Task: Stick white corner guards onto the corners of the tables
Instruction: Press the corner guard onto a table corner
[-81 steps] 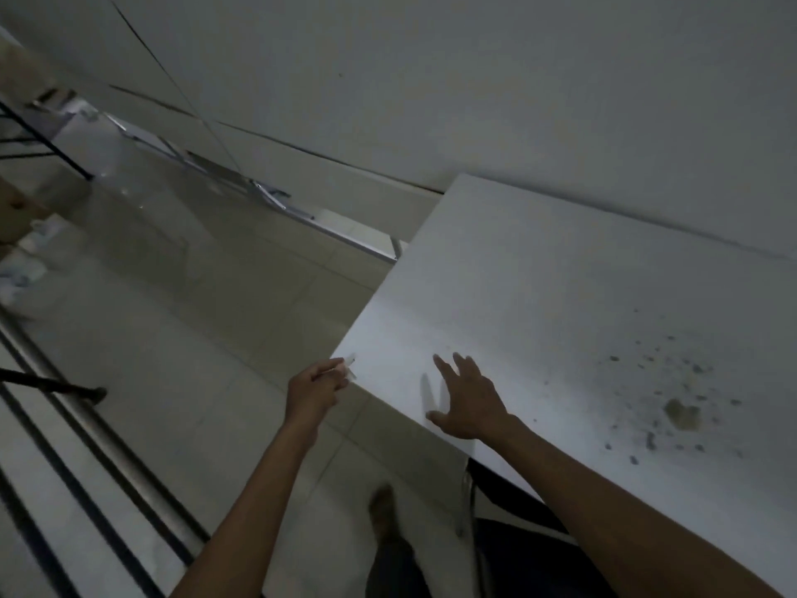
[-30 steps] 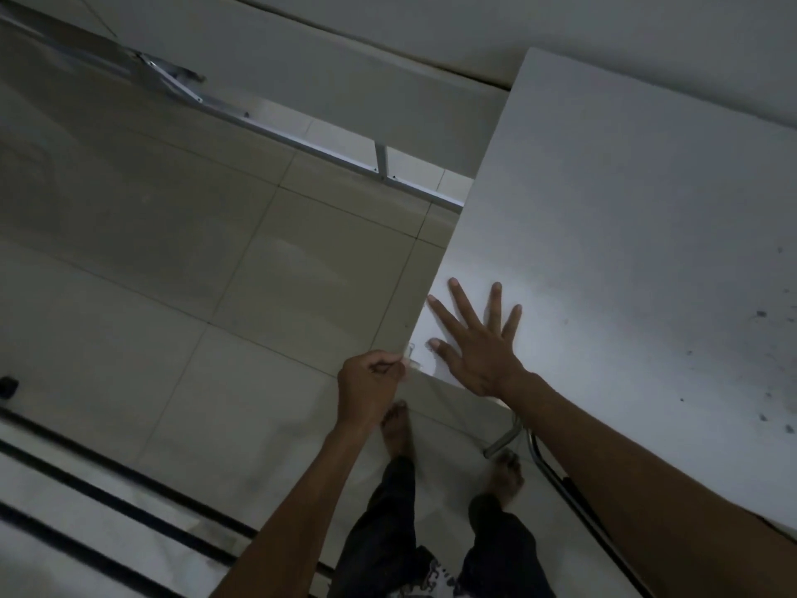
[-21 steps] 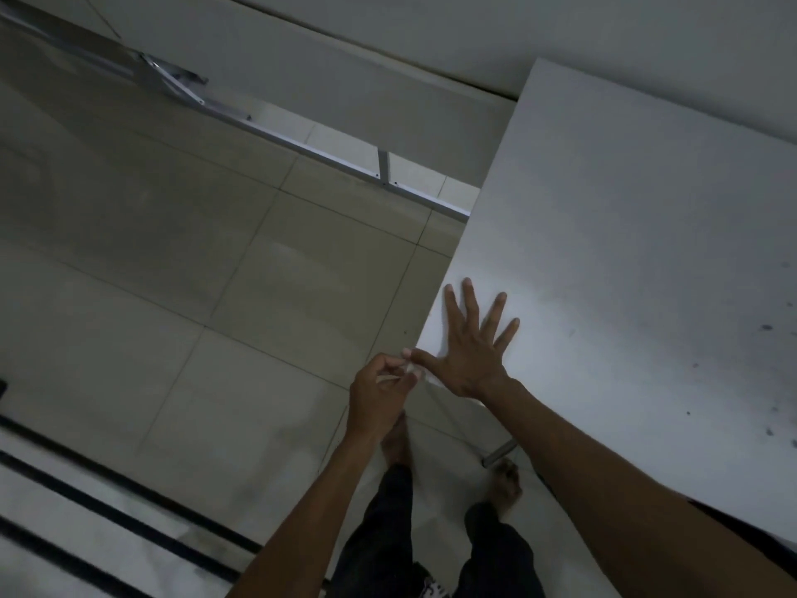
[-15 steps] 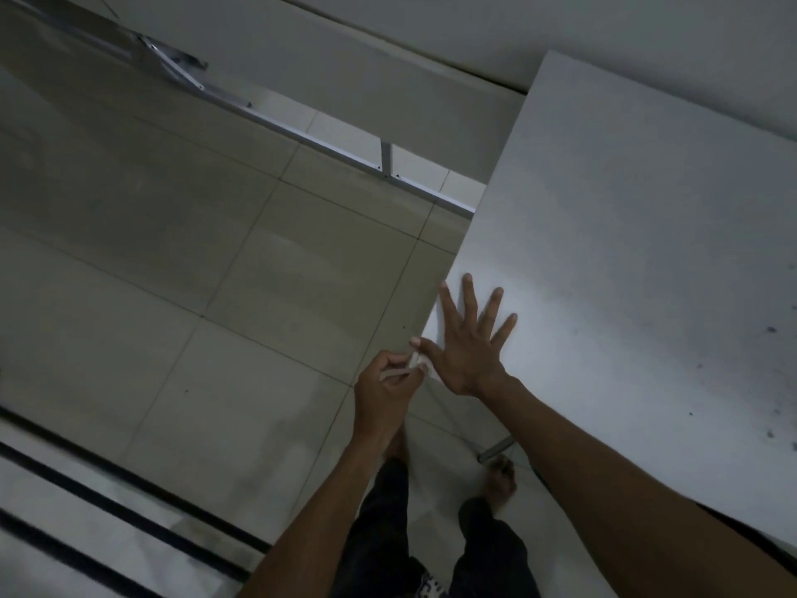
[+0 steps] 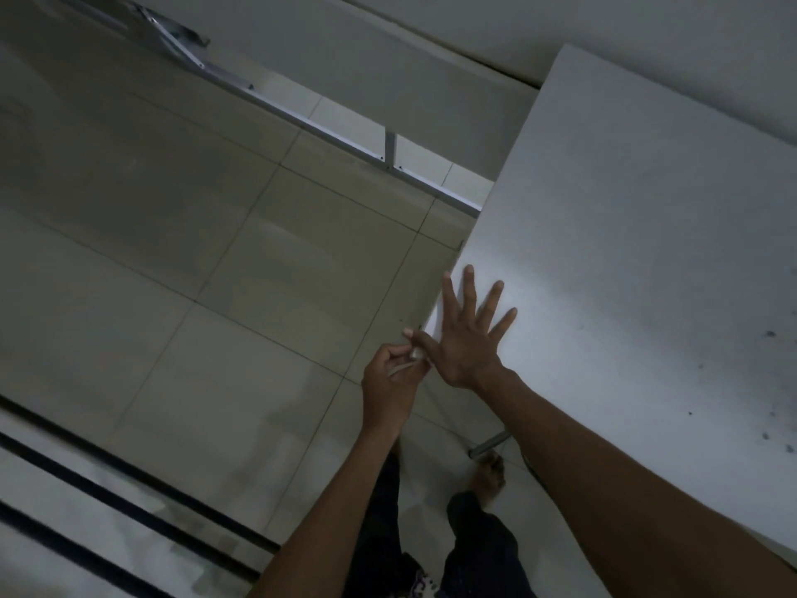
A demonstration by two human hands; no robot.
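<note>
The left hand's fingers [image 5: 394, 353] are curled and pinch a small white corner guard [image 5: 407, 365], which now sits right against the near-left corner of the table [image 5: 625, 261]. A second ago the left hand [image 5: 388, 388] held that piece just off the corner, apart from the other hand; it has since closed in until its knuckles touch the right thumb. The right hand [image 5: 463, 338] stays flat on the tabletop at that corner, fingers straight and spread, thumb reaching over the edge toward the guard. Whether the guard is already seated on the corner I cannot tell; the thumb hides the join. By my reading the piece is being fitted, with pressing down still to come. Below the table edge lies the tiled floor [image 5: 215, 274].
</note>
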